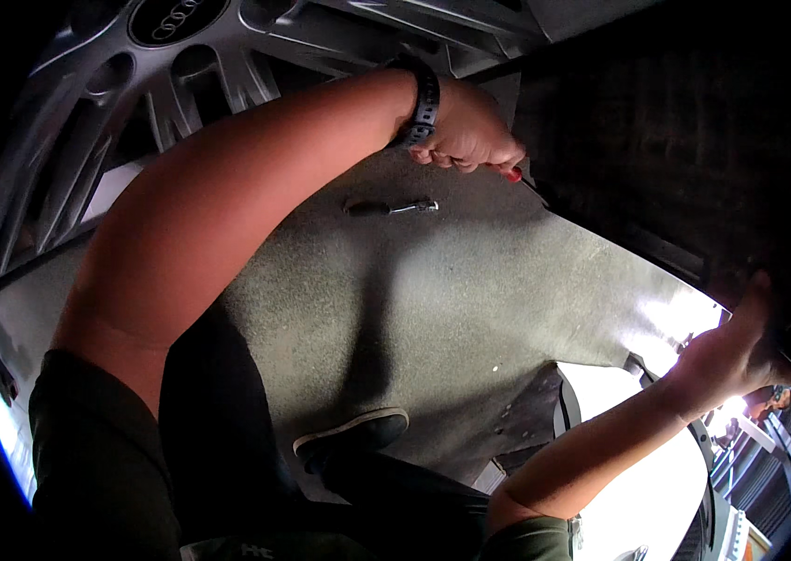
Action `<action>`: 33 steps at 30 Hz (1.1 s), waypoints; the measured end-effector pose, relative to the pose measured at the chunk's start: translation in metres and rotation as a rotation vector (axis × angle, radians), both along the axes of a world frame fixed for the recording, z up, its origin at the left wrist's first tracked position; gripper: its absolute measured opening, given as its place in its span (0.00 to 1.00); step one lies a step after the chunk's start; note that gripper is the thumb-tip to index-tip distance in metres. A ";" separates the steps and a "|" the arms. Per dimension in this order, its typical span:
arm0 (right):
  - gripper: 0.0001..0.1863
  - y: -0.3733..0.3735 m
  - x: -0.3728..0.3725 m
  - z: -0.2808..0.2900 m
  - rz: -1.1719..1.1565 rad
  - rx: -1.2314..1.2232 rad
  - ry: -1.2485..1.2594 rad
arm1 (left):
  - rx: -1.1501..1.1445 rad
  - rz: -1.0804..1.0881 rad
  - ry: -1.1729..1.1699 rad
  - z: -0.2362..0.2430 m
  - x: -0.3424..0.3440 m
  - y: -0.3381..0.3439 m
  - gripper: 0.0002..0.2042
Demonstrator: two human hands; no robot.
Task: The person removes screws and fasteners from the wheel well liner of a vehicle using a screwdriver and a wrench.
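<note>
A wide dark panel [639, 140] fills the upper right, its lower edge running slantwise over the floor. At that edge's upper left end, my left hand [475, 126] has its fingers curled and pinches the corner. My right hand [727, 351] grips the panel's lower right end, with the thumb raised against its face and the other fingers partly hidden. On the floor below my left hand lies a ratchet [391, 208] with a dark handle and a shiny head.
A silver multi-spoke car wheel [143, 75] stands at the upper left, close to my left forearm. Grey floor [283, 271] lies between my arms, with my dark shoe [353, 435] on it. A white rounded object [634, 458] is beneath my right forearm. Bright light glares at the right.
</note>
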State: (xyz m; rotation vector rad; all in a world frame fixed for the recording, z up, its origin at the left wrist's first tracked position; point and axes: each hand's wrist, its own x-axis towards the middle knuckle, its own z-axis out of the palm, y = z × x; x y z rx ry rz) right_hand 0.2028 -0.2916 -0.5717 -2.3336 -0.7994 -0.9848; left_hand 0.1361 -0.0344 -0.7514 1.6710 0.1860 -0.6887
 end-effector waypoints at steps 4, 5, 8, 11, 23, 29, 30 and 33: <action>0.59 0.005 -0.003 -0.001 0.019 0.110 0.064 | -0.024 0.051 -0.019 0.000 -0.007 -0.007 0.17; 0.58 0.004 -0.002 -0.001 0.024 0.130 0.090 | 0.055 0.048 -0.078 -0.002 -0.006 -0.008 0.17; 0.56 0.003 -0.001 -0.002 0.047 0.133 0.058 | 0.199 0.024 -0.256 0.004 -0.008 -0.014 0.17; 0.54 0.003 -0.001 -0.003 0.055 0.145 0.037 | 0.281 -0.032 -0.446 0.009 -0.004 -0.010 0.18; 0.48 0.013 0.002 -0.010 0.261 0.279 0.043 | 0.351 -0.054 -0.575 0.003 0.005 -0.016 0.12; 0.47 -0.002 0.009 -0.009 0.182 0.148 0.030 | 0.236 -0.015 -0.411 0.000 -0.009 -0.030 0.15; 0.47 0.002 0.008 -0.009 0.182 0.151 0.033 | 0.255 -0.007 -0.406 -0.009 -0.010 -0.027 0.15; 0.45 0.002 0.007 -0.016 0.180 0.315 0.120 | 0.229 -0.131 -0.530 -0.023 -0.007 -0.026 0.15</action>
